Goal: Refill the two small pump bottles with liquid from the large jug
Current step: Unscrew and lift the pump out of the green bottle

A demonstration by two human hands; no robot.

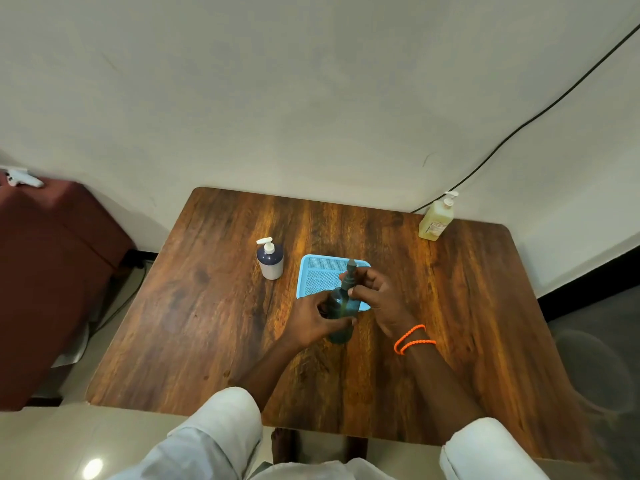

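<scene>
Left hand grips teal pump bottle body; right hand pinches its pump head, over blue tray. White-navy pump bottle beside tray. Yellow pump bottle label unreadable.

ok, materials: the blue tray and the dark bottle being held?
Blue tray: looks like moulded plastic, matte, with a fine perforated mesh floor and solid rim. Dark bottle: translucent teal-blue, glossy, light passing through the body; could be tinted plastic or glass, can't tell. Its pump top looks like opaque grey plastic.
</scene>
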